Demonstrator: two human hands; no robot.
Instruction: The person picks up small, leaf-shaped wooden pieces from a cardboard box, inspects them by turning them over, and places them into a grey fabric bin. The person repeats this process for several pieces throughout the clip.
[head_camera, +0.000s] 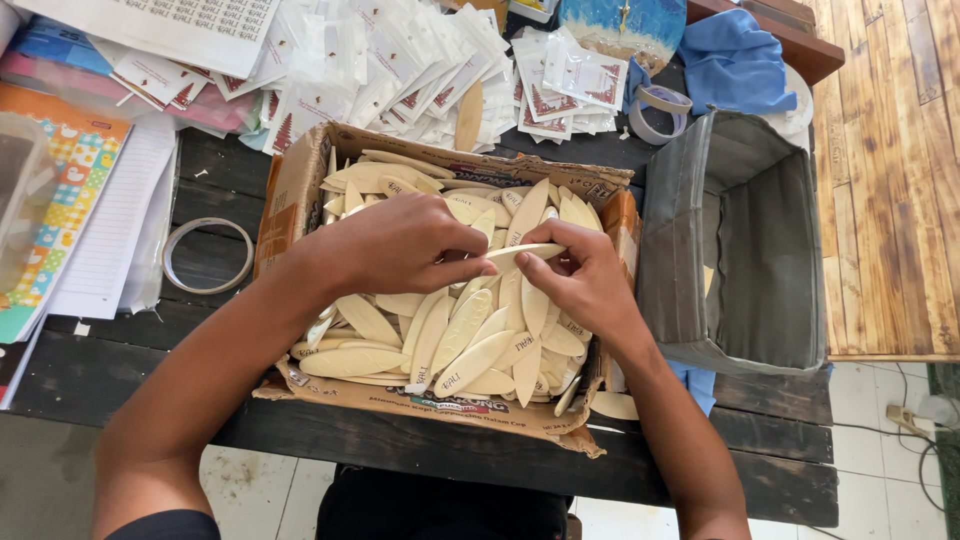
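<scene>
Hands meet over a torn cardboard box (300, 190) on the dark plank table (400, 440): the left hand (395, 245) and the right hand (585, 280) each pinch one end of a single pale leaf-shaped wooden piece (525, 252), lifted level just above the heap, probably so its face can be looked over. Dozens of like pieces (450, 340), too many to count, lie loose in the box, while two tape rings (208, 256), one grey fabric bin (740, 250) and a spread of small clear packets (400, 70) sit around it.
</scene>
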